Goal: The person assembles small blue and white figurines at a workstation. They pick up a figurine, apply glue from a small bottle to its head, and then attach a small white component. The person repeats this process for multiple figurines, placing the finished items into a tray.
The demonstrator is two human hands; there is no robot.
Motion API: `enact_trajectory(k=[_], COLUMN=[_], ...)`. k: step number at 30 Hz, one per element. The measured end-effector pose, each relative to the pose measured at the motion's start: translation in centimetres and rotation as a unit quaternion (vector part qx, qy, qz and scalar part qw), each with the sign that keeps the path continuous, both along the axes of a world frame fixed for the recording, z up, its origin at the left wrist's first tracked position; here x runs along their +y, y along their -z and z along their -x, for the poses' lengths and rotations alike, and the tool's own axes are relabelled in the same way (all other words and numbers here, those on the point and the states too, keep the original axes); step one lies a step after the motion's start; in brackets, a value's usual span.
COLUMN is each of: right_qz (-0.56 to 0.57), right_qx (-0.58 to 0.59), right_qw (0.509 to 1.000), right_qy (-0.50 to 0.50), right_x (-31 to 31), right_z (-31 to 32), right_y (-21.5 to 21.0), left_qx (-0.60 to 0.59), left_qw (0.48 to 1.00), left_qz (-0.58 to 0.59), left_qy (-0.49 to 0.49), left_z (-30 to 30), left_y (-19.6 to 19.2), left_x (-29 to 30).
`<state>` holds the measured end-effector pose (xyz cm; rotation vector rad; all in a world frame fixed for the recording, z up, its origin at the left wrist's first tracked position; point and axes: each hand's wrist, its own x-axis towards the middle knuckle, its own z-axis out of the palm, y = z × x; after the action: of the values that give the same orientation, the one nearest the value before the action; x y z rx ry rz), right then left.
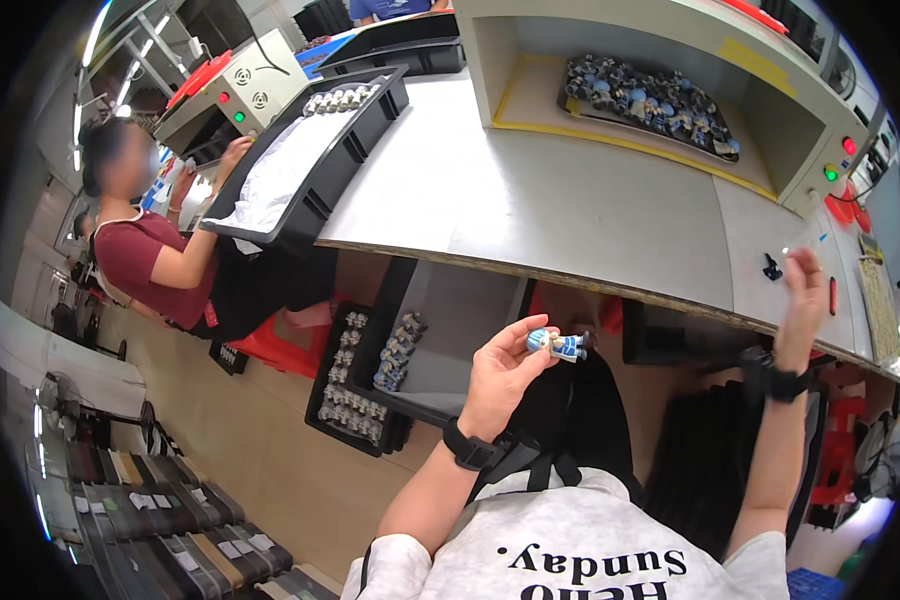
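Note:
Between the thumb and fingers of my left hand (505, 370) is a small toy figure (558, 345), blue and white with dark feet, lying sideways above my lap. My right hand (805, 305) is over the right end of the grey worktable (590, 205). Motion smears its fingers, so whether they hold anything does not show. Left of that hand, a small black part (772, 267) lies on the table. A red stick-like object (833, 296) lies just to its right.
A box-like machine (810, 150) on the table holds a tray of similar figures (650, 105). At left, a black crate (315, 205) juts past the table edge beside a seated co-worker (160, 235). Below are a crate (450, 325) and a tray of figures (345, 400).

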<state>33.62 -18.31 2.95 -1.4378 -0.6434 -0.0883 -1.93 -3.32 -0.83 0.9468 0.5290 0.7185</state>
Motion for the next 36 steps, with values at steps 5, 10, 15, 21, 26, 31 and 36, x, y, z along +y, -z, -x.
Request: enact_trajectory(k=[5, 10, 15, 21, 26, 31, 36], right_qz=[0.153, 0.125, 0.128, 0.120, 0.108, 0.105, 0.074], right_qx=[0.028, -0.083, -0.053, 0.005, 0.023, 0.033, 0.092], right_qw=[0.942, 0.922, 0.921, 0.927, 0.930, 0.929, 0.916], right_qy=[-0.297, -0.358, -0.363, -0.355, -0.350, -0.353, -0.384], right_x=[3.1, 5.0, 5.2, 4.1, 3.8, 3.6, 3.4], right_z=[15.7, 20.6, 22.1, 22.8, 23.3, 23.7, 23.9], right_y=[-0.5, 2.4, 3.2, 4.3, 4.5, 4.9, 4.7], left_qx=[0.021, 0.031, 0.016, 0.009, 0.009, 0.009, -0.002], left_qw=[1.000, 0.999, 0.999, 0.997, 0.996, 0.995, 0.993], left_qz=[-0.010, -0.011, -0.010, -0.006, 0.020, 0.037, 0.052], left_qy=[0.018, 0.025, 0.049, 0.080, 0.089, 0.096, 0.103], left_z=[-0.2, 0.1, 0.5, 0.7, 0.7, 0.7, 0.9], left_y=[-0.3, -0.6, 0.3, 0.6, 0.6, 0.7, 0.9], left_x=[-0.2, -0.4, -0.6, -0.9, -1.1, -1.2, -1.3])
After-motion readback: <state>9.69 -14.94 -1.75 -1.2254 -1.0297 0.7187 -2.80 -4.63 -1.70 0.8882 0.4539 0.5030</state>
